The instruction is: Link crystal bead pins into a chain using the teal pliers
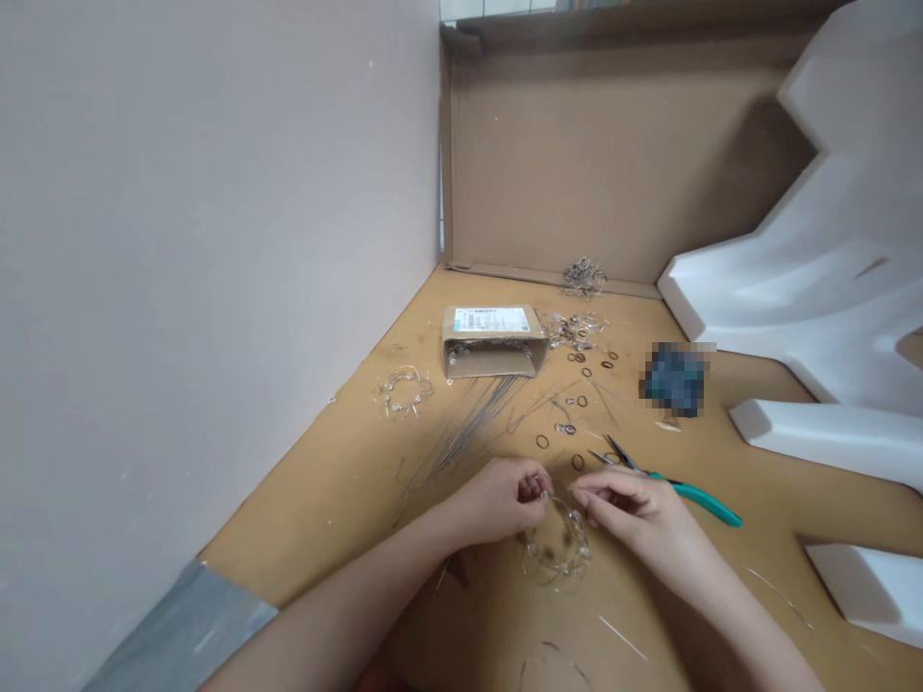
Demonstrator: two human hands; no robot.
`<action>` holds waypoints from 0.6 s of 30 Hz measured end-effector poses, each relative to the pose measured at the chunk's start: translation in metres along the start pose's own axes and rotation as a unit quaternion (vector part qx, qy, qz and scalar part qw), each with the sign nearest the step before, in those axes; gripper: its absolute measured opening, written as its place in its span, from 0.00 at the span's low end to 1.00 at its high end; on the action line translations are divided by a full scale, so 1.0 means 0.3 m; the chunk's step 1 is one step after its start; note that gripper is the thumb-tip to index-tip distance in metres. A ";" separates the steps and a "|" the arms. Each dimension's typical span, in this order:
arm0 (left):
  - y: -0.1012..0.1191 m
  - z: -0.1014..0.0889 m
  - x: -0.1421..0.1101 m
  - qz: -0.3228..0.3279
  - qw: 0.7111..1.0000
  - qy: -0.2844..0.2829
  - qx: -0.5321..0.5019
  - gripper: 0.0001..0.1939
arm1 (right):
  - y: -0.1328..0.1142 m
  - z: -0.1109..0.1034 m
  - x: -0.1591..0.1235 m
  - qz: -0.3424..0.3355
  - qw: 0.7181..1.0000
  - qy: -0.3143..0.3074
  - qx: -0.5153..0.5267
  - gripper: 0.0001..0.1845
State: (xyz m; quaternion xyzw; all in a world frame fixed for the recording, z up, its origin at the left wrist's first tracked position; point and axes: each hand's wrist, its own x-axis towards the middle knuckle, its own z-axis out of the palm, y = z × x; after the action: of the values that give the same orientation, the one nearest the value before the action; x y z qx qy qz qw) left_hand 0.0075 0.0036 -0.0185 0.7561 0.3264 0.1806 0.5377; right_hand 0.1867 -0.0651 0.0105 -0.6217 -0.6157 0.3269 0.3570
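My left hand (506,498) is closed, its fingers curled around the upper left part of a wire ring (532,550) set with small clear beads and loose wire ends. The ring hangs just above the table, below both hands. On its other side my right hand (629,507) pinches thumb and forefinger together at the ring's upper right. What sits between those fingertips is too small to make out. Pliers with teal handles (703,500) lie just behind the right hand, jaws pointing left. Several dark small rings (542,442) are scattered beyond the hands.
Straight wires (476,423) lie in front of an open small cardboard box (494,327). Another beaded wire ring (405,392) rests at left. Tangled wire pieces (577,330) are beside the box. A grey wall (216,240) borders the left; white moulded foam (814,298) stands at right.
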 end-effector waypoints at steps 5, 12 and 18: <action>0.010 0.001 -0.002 0.004 1.000 -0.002 0.006 0.08 | -0.005 0.006 -0.002 -0.047 0.997 -0.027 -0.057 0.10; 0.026 -0.007 -0.013 0.029 0.998 -0.006 0.052 0.09 | -0.006 -0.008 -0.003 -0.013 0.999 -0.036 -0.033 0.11; 0.067 -0.052 -0.037 0.104 0.985 0.091 0.103 0.14 | -0.006 -0.006 0.004 0.013 0.999 -0.033 0.010 0.13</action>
State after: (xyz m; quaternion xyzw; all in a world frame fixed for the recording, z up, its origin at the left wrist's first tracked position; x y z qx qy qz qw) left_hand -0.0041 0.0026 0.0068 0.8176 0.3102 0.2691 0.4035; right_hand 0.1873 -0.0639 0.0129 -0.6148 -0.6160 0.3576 0.3387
